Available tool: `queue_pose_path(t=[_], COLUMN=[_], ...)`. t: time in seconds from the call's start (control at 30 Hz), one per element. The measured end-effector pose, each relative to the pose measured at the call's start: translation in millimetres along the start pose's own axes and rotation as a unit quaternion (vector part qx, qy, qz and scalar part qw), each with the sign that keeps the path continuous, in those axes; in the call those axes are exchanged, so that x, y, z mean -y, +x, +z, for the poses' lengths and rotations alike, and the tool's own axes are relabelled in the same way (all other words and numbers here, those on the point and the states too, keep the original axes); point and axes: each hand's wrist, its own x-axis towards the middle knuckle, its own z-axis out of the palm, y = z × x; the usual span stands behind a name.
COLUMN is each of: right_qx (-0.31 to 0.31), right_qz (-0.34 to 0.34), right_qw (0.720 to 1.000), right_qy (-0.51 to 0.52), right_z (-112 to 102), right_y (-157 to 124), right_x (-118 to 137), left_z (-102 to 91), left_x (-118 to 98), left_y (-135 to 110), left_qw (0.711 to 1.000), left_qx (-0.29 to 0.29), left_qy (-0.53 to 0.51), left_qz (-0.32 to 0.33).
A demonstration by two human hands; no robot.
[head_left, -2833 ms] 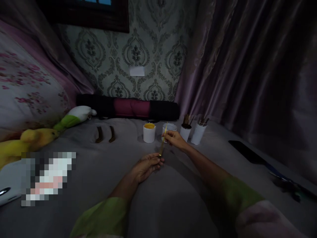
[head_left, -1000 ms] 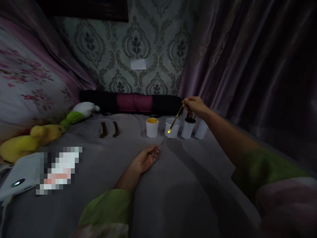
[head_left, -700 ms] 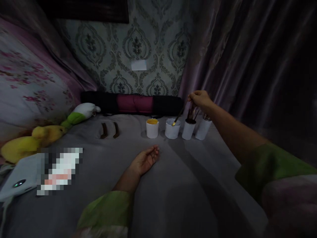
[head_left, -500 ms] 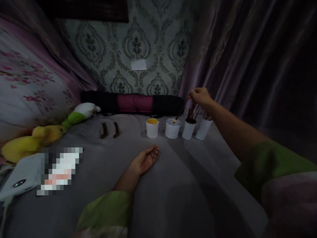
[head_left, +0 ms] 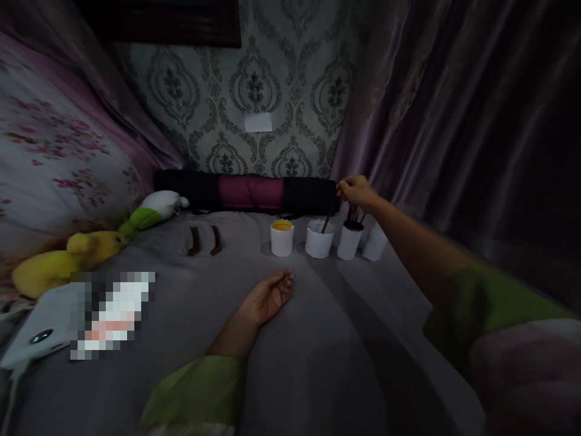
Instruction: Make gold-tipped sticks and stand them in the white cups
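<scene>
My right hand [head_left: 357, 192] pinches the upper end of a thin paintbrush [head_left: 328, 217]. The brush slants down into a white cup [head_left: 319, 243] with a greyish inside, and its tip is hidden below the rim. Left of that cup stands a white cup with yellow inside [head_left: 282, 241]. On its right, a dark-topped white cup [head_left: 349, 243] holds several thin brushes. Another white cup [head_left: 374, 243] is partly hidden behind my right forearm. My left hand [head_left: 269, 297] rests palm up on the grey cloth, fingers loosely curled and apart, holding nothing.
Two dark curved pieces [head_left: 215, 240] lie left of the cups. A black and maroon roll [head_left: 250, 192] lies along the wall. At left are a yellow plush toy [head_left: 68, 257], a green and white plush toy [head_left: 157, 209] and a white device [head_left: 45, 327] with a cable.
My right hand has moved left and slightly down, and the paintbrush tip has dipped into the greyish cup. My left hand stays in place. The view has shifted slightly.
</scene>
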Motion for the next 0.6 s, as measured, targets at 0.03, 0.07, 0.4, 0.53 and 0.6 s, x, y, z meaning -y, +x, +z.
queue_pose_path(t=[0.03,0.07,0.4,0.53,0.6], right_qx=[0.006,0.012,0.087,0.108,0.119], right_qz=[0.000,-0.001,-0.008,-0.029,-0.033], right_qw=[1.000,1.000,0.996,0.993,0.992], right_qy=[-0.003,-0.006,-0.031,-0.026,-0.025], right_z=[2.0,4.0,25.6,32.7,35.4], right_y=[-0.4,-0.6,0.6,-0.5,-0.9], right_x=[-0.3,-0.9,-11.2,-13.2,-13.9], left_z=[0.2,0.5,0.2,-2.0,-2.5], left_x=[-0.1,-0.3,0.0,-0.3,-0.6], left_y=[0.0,-0.1,-1.2,0.7,1.3], left_qw=[1.000,1.000,1.000,1.000,1.000], left_qx=[0.000,0.000,-0.001,0.009,0.013], left_qy=[0.000,-0.001,-0.006,-0.009,-0.010], left_qz=[-0.001,-0.002,-0.005,-0.003,-0.005])
